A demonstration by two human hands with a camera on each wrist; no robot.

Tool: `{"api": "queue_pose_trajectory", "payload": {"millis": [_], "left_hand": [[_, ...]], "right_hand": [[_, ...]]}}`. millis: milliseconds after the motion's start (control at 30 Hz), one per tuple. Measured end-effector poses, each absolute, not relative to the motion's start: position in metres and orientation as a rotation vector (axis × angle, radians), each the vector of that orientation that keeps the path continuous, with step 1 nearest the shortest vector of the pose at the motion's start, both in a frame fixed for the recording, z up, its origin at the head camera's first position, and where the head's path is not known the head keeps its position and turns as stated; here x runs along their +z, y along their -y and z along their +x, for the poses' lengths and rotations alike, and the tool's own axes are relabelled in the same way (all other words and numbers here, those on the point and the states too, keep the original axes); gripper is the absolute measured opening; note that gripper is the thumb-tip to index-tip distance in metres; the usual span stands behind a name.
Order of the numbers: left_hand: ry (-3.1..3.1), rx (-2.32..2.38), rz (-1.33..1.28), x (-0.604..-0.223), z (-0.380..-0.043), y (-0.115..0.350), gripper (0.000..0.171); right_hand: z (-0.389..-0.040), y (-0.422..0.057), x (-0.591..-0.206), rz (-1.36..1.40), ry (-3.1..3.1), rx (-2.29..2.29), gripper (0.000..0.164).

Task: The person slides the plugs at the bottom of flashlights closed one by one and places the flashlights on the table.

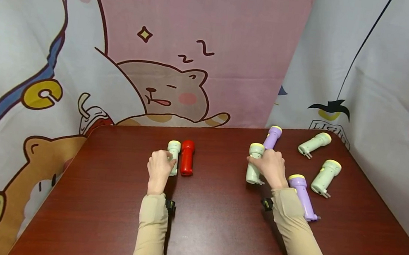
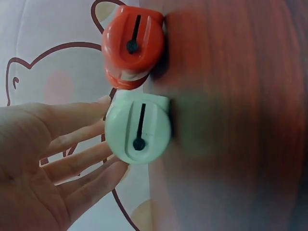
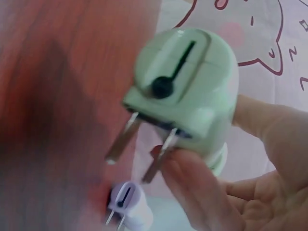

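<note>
My left hand (image 1: 160, 165) is at a pale green flashlight (image 2: 138, 127) lying on the table. In the left wrist view, thumb and fingers lie on opposite sides of it, and its round end with a dark slot faces the camera. Close beside it lies a red flashlight (image 1: 187, 157). Farther right, my right hand (image 1: 272, 166) grips another pale green flashlight (image 3: 192, 82) between thumb and fingers. Two metal plug prongs (image 3: 161, 156) stick out from its end. Just behind that hand is a purple flashlight (image 1: 273, 137), partly covered by it.
Another purple flashlight (image 1: 303, 198) lies beside my right forearm. Two more pale green flashlights, a far one (image 1: 314, 144) and a nearer one (image 1: 326, 177), are at the table's right side, prongs out. A printed cloth (image 1: 235, 43) hangs behind the brown table (image 1: 107, 200).
</note>
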State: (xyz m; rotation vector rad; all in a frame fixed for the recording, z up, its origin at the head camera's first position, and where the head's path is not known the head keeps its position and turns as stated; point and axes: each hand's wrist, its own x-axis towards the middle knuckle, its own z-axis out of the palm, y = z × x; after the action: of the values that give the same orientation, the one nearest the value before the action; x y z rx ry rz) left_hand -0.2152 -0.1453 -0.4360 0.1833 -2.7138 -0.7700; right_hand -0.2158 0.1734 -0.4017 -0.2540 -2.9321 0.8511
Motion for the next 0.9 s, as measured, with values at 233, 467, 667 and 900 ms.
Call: {"api": "queue_pose_trajectory", "payload": {"millis": [233,467,667,900], "left_hand": [[2.556,-0.684,-0.087,-0.424,-0.213,0.13,0.024],[2.441,-0.684,-0.418,-0.415,-0.211,0.1,0.029],[2.388,-0.71,-0.625,-0.416,-0.207,0.072,0.038],[2.353,-0.714,-0.77,-0.419,-0.202,0.051,0.048]], "right_hand": [[-0.223,-0.161,-0.392,-0.245,2.831,0.93,0.05],[-0.228,-0.15,-0.382,-0.143,2.757,0.915,0.053],[-0.231,-0.141,-0.378,-0.131,2.746,0.967,0.052],[-0.23,-0.132,-0.375,-0.086,2.706,1.011,0.052]]}}
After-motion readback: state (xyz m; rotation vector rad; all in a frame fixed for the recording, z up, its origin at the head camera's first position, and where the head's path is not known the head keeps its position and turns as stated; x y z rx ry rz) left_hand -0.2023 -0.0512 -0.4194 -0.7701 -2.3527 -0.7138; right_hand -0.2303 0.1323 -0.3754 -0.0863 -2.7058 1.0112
